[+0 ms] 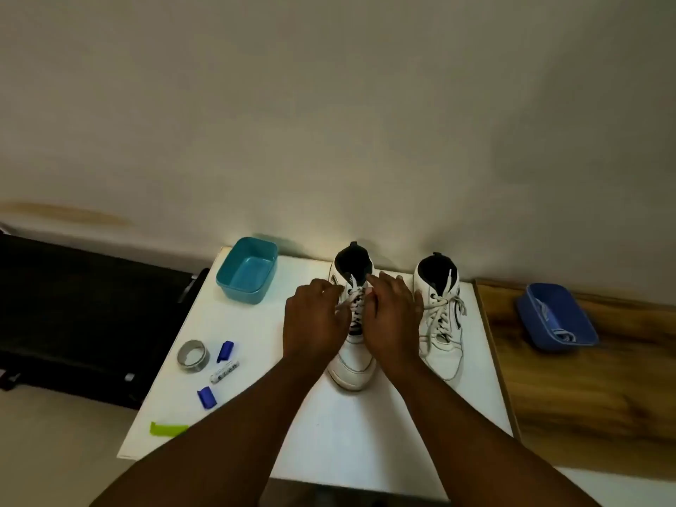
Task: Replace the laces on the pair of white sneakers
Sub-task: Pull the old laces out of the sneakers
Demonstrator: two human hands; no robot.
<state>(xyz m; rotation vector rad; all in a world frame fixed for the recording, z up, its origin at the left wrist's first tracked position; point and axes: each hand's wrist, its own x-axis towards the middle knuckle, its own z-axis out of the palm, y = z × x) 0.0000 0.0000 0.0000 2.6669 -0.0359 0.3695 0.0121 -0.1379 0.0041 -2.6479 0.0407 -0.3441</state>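
On the white table [365,433]: two white sneakers stand side by side, toes toward the person, heels toward the wall.
Left sneaker [353,367]: between both hands; toe cap visible below the wrists; dark collar open at the far end.
Lace [354,298]: white, crossing the upper eyelets of the left sneaker, partly hidden by the hands.
Left hand [316,320]: back upward, forearm reaching in from bottom left; fingers curled inward onto the lace at the sneaker's left edge, apparently pinching a strand.
Right hand [391,320]: back upward, forearm reaching in from bottom right; fingers fairly straight, pointing up-left across the tongue; fingertips rest near the collar. Whether the thumb pinches the lace cannot be told.
Right sneaker [440,323]: just beside the right hand, fully laced, loose lace ends trailing down its side.
Teal tub [247,274]: far left corner of the table.
Tape roll [193,356]: left part of the table, near two blue caps [225,351] and a small white tube [224,372].
Green strip [166,429]: at the table's near left edge.
Blue tray [556,316]: on the wooden surface [585,397] to the right, holding laces.
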